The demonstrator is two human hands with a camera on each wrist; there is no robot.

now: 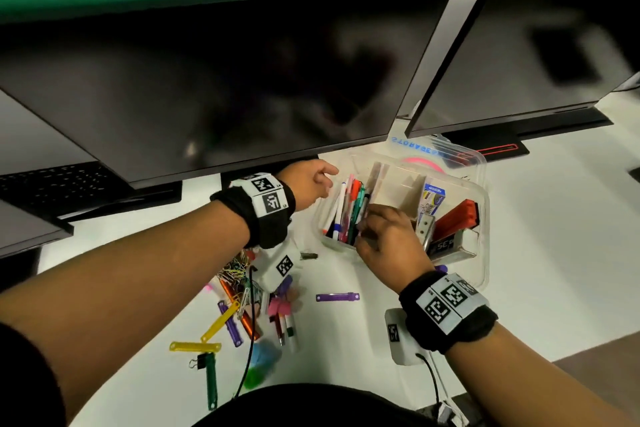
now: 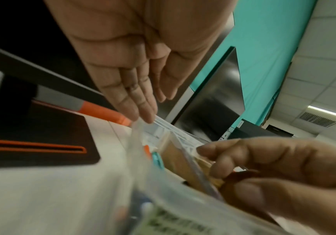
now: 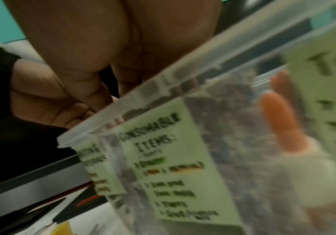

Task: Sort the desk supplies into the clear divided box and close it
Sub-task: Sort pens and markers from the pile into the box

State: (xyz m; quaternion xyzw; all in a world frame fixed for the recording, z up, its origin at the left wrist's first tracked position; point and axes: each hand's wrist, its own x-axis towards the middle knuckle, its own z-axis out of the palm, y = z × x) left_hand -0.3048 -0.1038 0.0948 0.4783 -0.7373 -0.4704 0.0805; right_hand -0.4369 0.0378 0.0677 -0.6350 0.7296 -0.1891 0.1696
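Observation:
The clear divided box stands open on the white desk under the monitors. Its left compartment holds several pens; cardboard dividers, a staples box and a red stapler fill the rest. My left hand is at the box's far-left rim, and its straight fingertips touch the clear edge. My right hand reaches into the near end of the pen compartment with fingers curled; in the left wrist view it seems to pinch a thin pen. The rim hides those fingers in the right wrist view.
Loose supplies lie left of the box: a paper clip pile, a purple fastener, yellow and green fasteners, markers. The box lid lies behind it. Two dark monitors overhang the desk's back.

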